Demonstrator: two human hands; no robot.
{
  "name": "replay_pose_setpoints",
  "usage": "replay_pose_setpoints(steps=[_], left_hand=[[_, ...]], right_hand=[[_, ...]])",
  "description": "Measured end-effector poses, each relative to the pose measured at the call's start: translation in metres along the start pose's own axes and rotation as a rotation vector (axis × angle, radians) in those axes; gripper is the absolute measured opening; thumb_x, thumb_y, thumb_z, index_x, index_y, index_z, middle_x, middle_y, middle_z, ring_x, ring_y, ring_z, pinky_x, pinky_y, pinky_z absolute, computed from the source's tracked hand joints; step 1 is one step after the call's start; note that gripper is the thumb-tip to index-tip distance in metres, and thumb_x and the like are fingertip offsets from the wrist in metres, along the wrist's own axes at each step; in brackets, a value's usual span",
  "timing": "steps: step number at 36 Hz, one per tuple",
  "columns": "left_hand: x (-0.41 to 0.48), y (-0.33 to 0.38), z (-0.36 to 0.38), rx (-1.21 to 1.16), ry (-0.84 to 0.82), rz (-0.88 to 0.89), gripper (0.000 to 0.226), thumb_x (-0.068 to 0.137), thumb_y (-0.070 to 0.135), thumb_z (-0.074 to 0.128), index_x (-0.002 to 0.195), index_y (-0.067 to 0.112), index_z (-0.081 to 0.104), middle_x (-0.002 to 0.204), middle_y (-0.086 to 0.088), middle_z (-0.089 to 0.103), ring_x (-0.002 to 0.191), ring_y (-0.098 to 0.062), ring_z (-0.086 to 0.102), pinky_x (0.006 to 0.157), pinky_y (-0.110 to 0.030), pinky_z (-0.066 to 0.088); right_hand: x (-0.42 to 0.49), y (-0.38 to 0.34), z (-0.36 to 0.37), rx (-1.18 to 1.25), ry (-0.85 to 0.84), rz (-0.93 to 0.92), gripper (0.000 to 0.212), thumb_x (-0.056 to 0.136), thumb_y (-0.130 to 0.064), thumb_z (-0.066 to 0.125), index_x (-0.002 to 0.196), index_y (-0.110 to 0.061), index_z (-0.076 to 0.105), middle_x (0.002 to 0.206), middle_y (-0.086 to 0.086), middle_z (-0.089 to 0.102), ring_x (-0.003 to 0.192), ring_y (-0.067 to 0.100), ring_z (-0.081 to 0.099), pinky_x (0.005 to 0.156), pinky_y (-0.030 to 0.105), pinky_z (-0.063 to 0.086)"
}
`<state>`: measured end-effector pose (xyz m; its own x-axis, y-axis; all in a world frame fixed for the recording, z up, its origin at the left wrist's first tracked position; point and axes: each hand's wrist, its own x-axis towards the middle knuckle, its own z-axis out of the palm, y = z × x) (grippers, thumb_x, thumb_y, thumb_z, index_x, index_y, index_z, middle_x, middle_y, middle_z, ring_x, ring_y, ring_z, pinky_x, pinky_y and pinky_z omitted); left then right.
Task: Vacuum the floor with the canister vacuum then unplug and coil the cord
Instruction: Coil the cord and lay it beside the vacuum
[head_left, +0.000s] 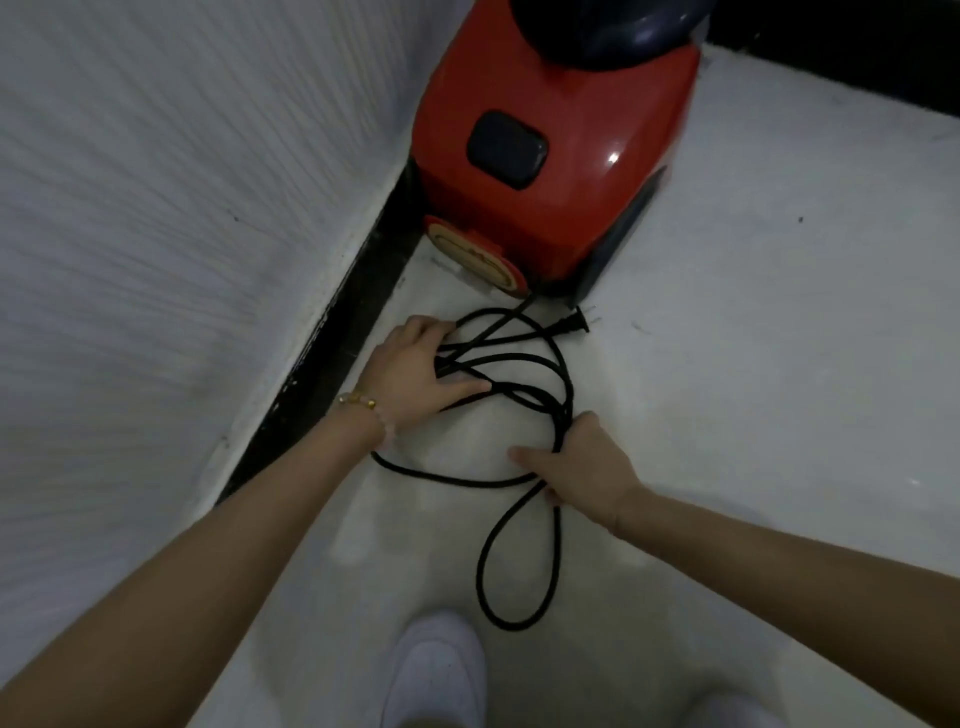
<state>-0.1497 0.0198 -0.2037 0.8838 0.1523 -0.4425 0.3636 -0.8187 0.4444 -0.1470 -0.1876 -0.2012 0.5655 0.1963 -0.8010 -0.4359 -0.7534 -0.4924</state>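
We grip the black cord (511, 364) with both hands on the floor (753, 364): left hand (415, 371) closed on gathered loops, right hand (582, 462) pinching the bundle. Its plug (730, 325) lies loose beside the red canister vacuum (561, 171). We read no lettering on the vacuum.

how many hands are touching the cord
2: the left hand presses the cord loops near the baseboard; the right hand grips the loops' right side.
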Motion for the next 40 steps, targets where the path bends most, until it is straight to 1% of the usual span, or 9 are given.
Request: replay_pose_setpoints(steps=[4, 8, 14, 17, 22, 28, 31, 35, 40], left_hand=[[-0.004, 0.002, 0.004, -0.038, -0.011, -0.066, 0.100, 0.062, 0.073, 0.054, 0.144, 0.020, 0.032, 0.142, -0.003, 0.035, 0.133, -0.022, 0.034, 0.112, -0.036, 0.032], [-0.018, 0.007, -0.001, -0.028, -0.165, -0.075, 0.104, 0.068, 0.064, 0.068, 0.148, 0.019, 0.021, 0.146, -0.005, 0.027, 0.137, -0.022, 0.028, 0.115, -0.034, 0.028], [-0.042, 0.010, 0.010, -0.052, -0.188, -0.164, 0.119, 0.058, 0.061, 0.077, 0.151, 0.017, 0.016, 0.150, -0.004, 0.025, 0.140, -0.022, 0.023, 0.115, -0.039, 0.030], [-0.046, 0.012, 0.016, -0.128, -0.140, -0.208, 0.117, 0.060, 0.057, 0.078, 0.150, 0.017, 0.017, 0.150, -0.004, 0.026, 0.140, -0.021, 0.024, 0.115, -0.039, 0.030], [-0.050, 0.020, 0.026, -0.264, -0.130, -0.241, 0.111, 0.046, 0.066, 0.077, 0.141, 0.027, 0.033, 0.132, -0.001, 0.036, 0.128, -0.022, 0.038, 0.107, -0.041, 0.040], [-0.046, 0.029, 0.039, -0.047, -0.048, -0.141, 0.109, 0.067, 0.044, 0.078, 0.149, 0.018, 0.011, 0.133, -0.006, 0.026, 0.125, -0.026, 0.028, 0.101, -0.033, 0.038], [-0.036, 0.023, 0.034, 0.097, -0.016, -0.077, 0.107, 0.073, 0.036, 0.072, 0.151, 0.014, 0.002, 0.135, -0.010, 0.027, 0.125, -0.028, 0.031, 0.098, -0.039, 0.042], [-0.020, 0.007, 0.016, 0.203, -0.048, -0.009, 0.097, 0.076, 0.027, 0.070, 0.150, 0.008, 0.010, 0.134, -0.013, 0.035, 0.124, -0.028, 0.038, 0.098, -0.039, 0.044], [0.001, -0.009, -0.002, 0.467, 0.004, 0.092, 0.038, 0.091, 0.014, 0.050, 0.128, 0.007, 0.048, 0.122, -0.013, 0.050, 0.116, -0.030, 0.048, 0.088, -0.043, 0.047]], right_hand=[[0.010, -0.005, 0.006, 0.233, 0.041, -0.005, 0.032, 0.083, -0.024, 0.069, 0.096, 0.003, 0.059, 0.089, 0.014, 0.069, 0.080, 0.030, 0.070, 0.076, 0.047, 0.059], [0.013, -0.004, 0.005, 0.346, 0.088, 0.016, 0.023, 0.086, -0.009, 0.060, 0.089, 0.013, 0.066, 0.088, 0.025, 0.070, 0.084, 0.041, 0.068, 0.079, 0.055, 0.056], [0.012, -0.012, 0.009, 0.599, 0.099, 0.020, 0.027, 0.090, -0.002, 0.058, 0.064, -0.007, 0.065, 0.079, 0.023, 0.069, 0.073, 0.036, 0.069, 0.074, 0.047, 0.059], [0.014, -0.022, 0.012, 0.865, 0.058, 0.064, 0.015, 0.094, 0.002, 0.051, 0.084, 0.001, 0.063, 0.068, 0.014, 0.063, 0.052, 0.021, 0.061, 0.047, 0.028, 0.056], [0.017, -0.037, 0.022, 1.021, 0.006, 0.077, 0.029, 0.095, -0.001, 0.051, 0.123, 0.005, 0.054, 0.095, 0.018, 0.065, 0.084, 0.031, 0.064, 0.082, 0.045, 0.055], [0.021, -0.044, 0.014, 1.161, -0.144, 0.075, 0.030, 0.096, -0.002, 0.049, 0.124, 0.009, 0.053, 0.088, 0.014, 0.063, 0.074, 0.020, 0.061, 0.056, 0.023, 0.058], [0.021, -0.043, 0.011, 1.116, -0.208, 0.096, 0.021, 0.098, -0.009, 0.049, 0.114, 0.000, 0.059, 0.091, 0.011, 0.064, 0.078, 0.017, 0.061, 0.051, 0.022, 0.056], [0.019, -0.043, 0.000, 0.816, -0.275, 0.068, 0.025, 0.097, -0.021, 0.051, 0.118, -0.010, 0.062, 0.109, 0.007, 0.066, 0.093, 0.017, 0.061, 0.068, 0.026, 0.050], [0.012, -0.039, -0.014, 0.215, 0.268, -0.324, 0.022, 0.091, -0.016, 0.055, 0.111, -0.012, 0.062, 0.100, 0.001, 0.063, 0.091, 0.019, 0.060, 0.080, 0.031, 0.049]])
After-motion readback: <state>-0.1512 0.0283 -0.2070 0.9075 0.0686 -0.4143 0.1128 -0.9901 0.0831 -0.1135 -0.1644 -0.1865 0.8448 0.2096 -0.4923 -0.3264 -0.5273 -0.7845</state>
